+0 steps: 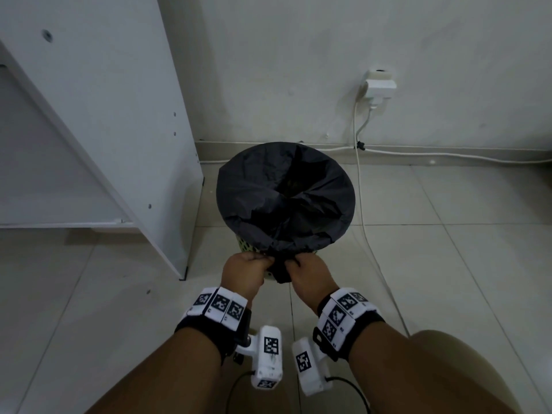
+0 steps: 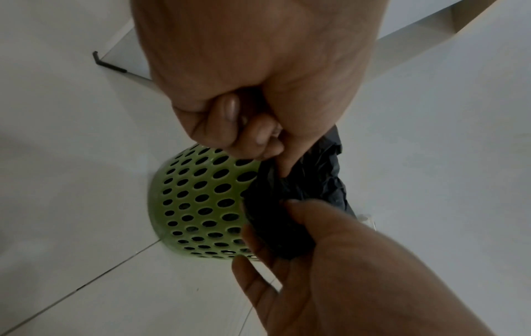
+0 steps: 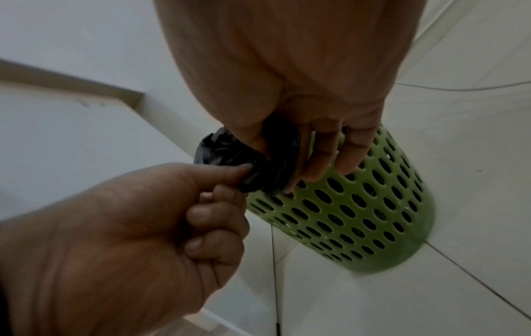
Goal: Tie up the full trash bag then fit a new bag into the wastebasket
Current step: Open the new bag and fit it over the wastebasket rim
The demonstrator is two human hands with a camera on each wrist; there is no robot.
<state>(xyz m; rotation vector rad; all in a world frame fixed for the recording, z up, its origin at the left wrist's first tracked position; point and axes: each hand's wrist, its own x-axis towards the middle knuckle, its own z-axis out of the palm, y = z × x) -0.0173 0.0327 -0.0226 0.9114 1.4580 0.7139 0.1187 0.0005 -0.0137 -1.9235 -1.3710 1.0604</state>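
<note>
From the head view, the person is crouching over the wastebasket, which is standing on the tiled floor. The black bag is lying stretched over the rim, its mouth spread wide. Both grips are meeting at the near edge: the left hand and the right hand are each pinching a bunch of the gathered overhang that is hanging between them. To do this step well, the judgement is that the plastic should be kept taut between the two pinches and eased off the rim evenly, so the thin film is not tearing.

From the left wrist view, the left hand is curling its fingers shut around the black plastic, while the right hand is closing on the same wad from below. The green perforated wall is sitting just beside the grip.

From the right wrist view, the right hand is clamping the bunch with thumb and fingers, two fingers resting against the basket wall.

Beyond the grip, a white cabinet is standing to the left, and a wall socket with a white cable is running down to the right, well apart.
</note>
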